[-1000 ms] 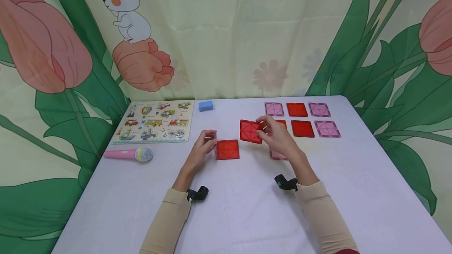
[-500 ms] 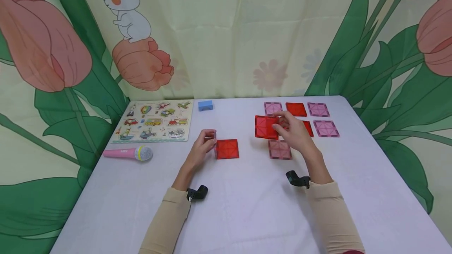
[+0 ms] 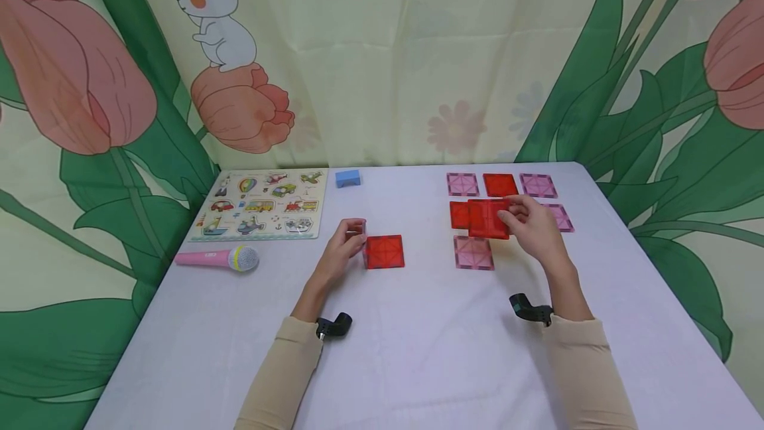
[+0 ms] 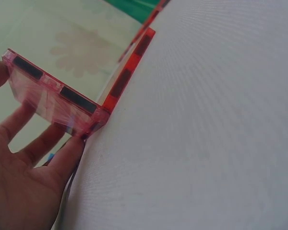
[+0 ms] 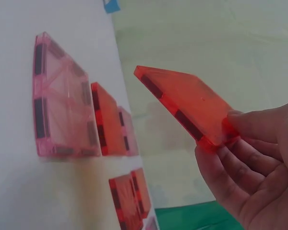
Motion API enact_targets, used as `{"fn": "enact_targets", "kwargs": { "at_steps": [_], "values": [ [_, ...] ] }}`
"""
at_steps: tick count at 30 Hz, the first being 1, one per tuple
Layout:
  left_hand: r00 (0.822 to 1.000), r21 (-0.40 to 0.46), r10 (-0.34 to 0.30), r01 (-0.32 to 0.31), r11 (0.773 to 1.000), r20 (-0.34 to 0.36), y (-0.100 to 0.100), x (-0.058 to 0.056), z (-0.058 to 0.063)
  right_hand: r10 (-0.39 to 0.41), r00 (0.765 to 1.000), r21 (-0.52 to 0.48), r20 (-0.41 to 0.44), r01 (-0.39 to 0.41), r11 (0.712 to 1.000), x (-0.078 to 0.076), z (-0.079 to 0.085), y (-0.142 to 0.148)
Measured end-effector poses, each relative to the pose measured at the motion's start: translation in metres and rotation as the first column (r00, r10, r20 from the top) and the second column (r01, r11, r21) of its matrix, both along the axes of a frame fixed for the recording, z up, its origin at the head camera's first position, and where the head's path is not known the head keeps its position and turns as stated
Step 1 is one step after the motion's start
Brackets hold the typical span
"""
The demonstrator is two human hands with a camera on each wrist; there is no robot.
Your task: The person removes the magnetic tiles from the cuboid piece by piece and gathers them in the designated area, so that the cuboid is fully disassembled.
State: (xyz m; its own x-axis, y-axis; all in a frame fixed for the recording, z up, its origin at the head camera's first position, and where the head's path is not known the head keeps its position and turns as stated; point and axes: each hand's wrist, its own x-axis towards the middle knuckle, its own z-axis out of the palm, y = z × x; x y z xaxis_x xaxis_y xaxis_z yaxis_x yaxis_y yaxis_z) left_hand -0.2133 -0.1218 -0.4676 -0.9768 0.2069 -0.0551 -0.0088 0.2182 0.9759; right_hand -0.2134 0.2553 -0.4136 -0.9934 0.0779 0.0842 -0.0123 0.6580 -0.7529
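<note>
My left hand (image 3: 339, 254) holds a translucent pink square magnetic tile (image 4: 50, 93) upright on edge. Its lower edge meets the left side of a red magnetic tile (image 3: 384, 252) lying flat on the table. Thumb and fingers of my right hand (image 3: 537, 234) pinch another red magnetic tile (image 5: 187, 103) by its right side, raised over the tiles at the right. Under it, a flat red tile (image 3: 459, 215) is partly covered, and a pink tile (image 3: 474, 254) lies just in front. The held tile and hand hide part of that row in the head view.
A back row has a pink tile (image 3: 462, 184), a red tile (image 3: 500, 184) and a second pink tile (image 3: 538, 185). On the left are a picture puzzle board (image 3: 258, 206) and a pink toy microphone (image 3: 217, 260). A blue block (image 3: 348, 178) sits at the back edge.
My right hand has carried its red tile rightward, from beside the flat red tile to over the right-hand group. My left hand stays put with the upright pink tile.
</note>
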Motion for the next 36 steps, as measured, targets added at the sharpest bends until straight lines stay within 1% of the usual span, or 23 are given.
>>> {"fn": "enact_targets", "kwargs": {
  "at_steps": [9, 14, 19, 22, 25, 33, 36],
  "values": [
    [1.0, 0.0, 0.002, -0.002, 1.0, -0.001, 0.0, 0.001, 0.001, -0.078, 0.994, 0.05, 0.07, 0.075, 0.996, -0.001, -0.012, 0.027],
    [1.0, 0.004, -0.001, 0.001, 1.0, 0.0, 0.0, 0.0, 0.0, -0.09, 0.99, 0.074, 0.113, 0.082, 0.994, -0.002, -0.017, 0.039],
    [1.0, 0.003, -0.007, 0.007, 1.0, 0.0, 0.0, 0.0, 0.0, -0.08, 0.985, 0.077, 0.152, 0.069, 0.995, -0.003, -0.021, 0.046],
    [1.0, -0.001, -0.011, 0.011, 1.0, -0.004, 0.0, 0.001, 0.001, -0.067, 0.979, 0.067, 0.192, 0.055, 0.996, -0.003, -0.023, 0.05],
    [1.0, -0.005, -0.012, 0.012, 1.0, -0.008, -0.001, 0.002, 0.001, -0.053, 0.97, 0.06, 0.239, 0.039, 0.997, -0.003, -0.025, 0.054],
    [1.0, 0.006, -0.009, 0.009, 1.0, -0.005, -0.001, 0.0, -0.001, -0.019, 0.934, 0.105, 0.357, -0.02, 0.994, -0.003, -0.031, 0.068],
    [1.0, 0.003, -0.01, 0.01, 1.0, -0.008, -0.001, 0.0, 0.0, -0.01, 0.923, 0.112, 0.384, -0.036, 0.993, -0.005, -0.033, 0.072]
  ]
}}
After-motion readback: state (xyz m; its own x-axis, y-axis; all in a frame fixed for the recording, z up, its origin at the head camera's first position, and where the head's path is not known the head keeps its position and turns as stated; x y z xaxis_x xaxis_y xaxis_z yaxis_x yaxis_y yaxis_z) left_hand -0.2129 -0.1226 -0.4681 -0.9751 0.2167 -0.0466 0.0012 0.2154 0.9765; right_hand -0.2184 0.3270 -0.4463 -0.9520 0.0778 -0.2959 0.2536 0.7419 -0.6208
